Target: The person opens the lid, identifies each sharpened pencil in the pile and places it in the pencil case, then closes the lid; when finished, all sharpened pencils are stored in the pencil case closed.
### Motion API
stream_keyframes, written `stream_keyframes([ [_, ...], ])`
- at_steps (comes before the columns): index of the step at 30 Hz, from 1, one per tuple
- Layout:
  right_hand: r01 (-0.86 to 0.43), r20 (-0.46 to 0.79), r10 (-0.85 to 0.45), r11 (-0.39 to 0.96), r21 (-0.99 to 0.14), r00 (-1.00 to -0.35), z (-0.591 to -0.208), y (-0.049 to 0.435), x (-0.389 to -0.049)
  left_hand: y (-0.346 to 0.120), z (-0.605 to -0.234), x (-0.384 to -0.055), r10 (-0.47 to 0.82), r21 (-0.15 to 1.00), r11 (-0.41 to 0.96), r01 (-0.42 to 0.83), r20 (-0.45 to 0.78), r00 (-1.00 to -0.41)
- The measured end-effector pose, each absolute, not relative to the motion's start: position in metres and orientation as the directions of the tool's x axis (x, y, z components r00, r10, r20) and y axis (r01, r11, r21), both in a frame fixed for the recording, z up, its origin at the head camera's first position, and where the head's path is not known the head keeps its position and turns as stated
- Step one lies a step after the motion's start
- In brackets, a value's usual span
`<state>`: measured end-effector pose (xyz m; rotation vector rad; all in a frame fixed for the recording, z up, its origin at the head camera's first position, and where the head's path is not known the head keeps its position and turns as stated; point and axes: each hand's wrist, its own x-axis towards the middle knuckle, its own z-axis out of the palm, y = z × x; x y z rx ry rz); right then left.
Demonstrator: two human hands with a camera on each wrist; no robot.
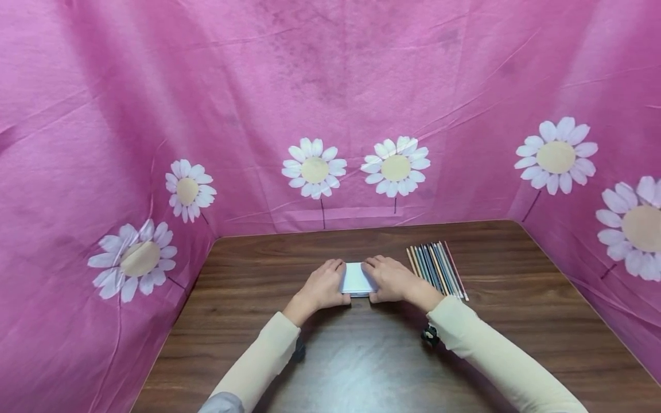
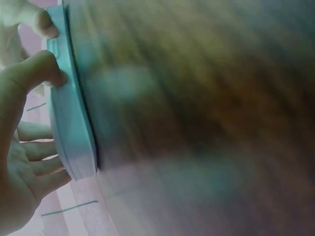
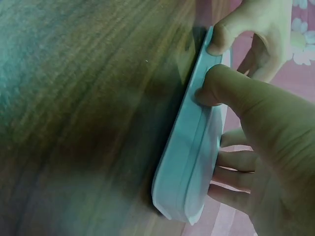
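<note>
A flat, pale blue case (image 1: 356, 278) with rounded corners lies on the wooden table, in the middle of the head view. My left hand (image 1: 322, 285) grips its left end, the thumb on the near side and the fingers reaching over to the far side. At the right end my right hand (image 1: 391, 279) holds it the same way. In the left wrist view both thumbs press on the near wall of the case (image 2: 74, 123), close to each other. A seam runs along the side of the case (image 3: 184, 142) in the right wrist view.
Several colored pencils (image 1: 436, 269) lie side by side just right of my right hand. Pink cloth (image 1: 248, 115) with printed daisies hangs around the back and sides of the wooden table (image 1: 232, 321).
</note>
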<state>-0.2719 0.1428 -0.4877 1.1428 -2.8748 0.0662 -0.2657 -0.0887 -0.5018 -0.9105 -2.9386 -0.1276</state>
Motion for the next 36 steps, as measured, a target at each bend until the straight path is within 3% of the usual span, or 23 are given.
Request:
stream_keyframes([
  [15,-0.721,0.155,-0.719,0.691,0.051,-0.678,-0.491,0.147,-0.28,-0.087,-0.5,-0.27,0.59,0.032,0.802,0.596,0.113,-0.8],
  [25,-0.7,0.125,-0.692,0.713,-0.036,-0.711,-0.485,0.149,-0.28,-0.089,-0.501,-0.27,0.587,0.069,0.801,0.594,0.104,-0.803],
  [30,-0.674,0.072,-0.671,0.726,-0.136,-0.738,-0.48,0.149,-0.282,-0.097,-0.505,-0.27,0.557,0.209,0.802,0.559,0.077,-0.827],
  [36,-0.632,0.054,-0.643,0.728,-0.265,-0.764,-0.471,0.155,-0.286,-0.117,-0.505,-0.269,0.462,0.551,0.732,0.402,0.033,-0.886],
])
